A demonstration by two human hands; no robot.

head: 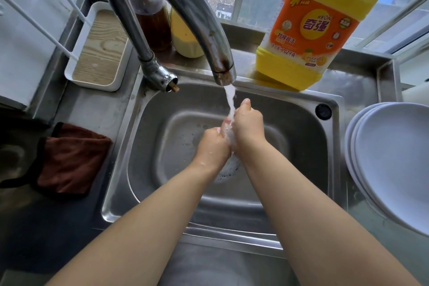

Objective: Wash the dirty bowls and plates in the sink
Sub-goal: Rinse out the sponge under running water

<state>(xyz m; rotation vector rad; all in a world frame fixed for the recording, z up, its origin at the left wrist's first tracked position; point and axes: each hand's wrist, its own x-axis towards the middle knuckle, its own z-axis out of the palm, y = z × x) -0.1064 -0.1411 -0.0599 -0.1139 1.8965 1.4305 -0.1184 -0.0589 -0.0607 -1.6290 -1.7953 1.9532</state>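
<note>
Both hands over middle of sink, under water stream from faucet. Left hand & right hand pressed together, fingers curled into each other, foam btwn them; can't tell if they hold anything. No dish in basin. Stack of white plates sits on counter at right, well apart from hands, just beside sink rim. Yellow detergent jug at far right behind sink. Brown cloth on counter at left. White tray at far left.
</note>
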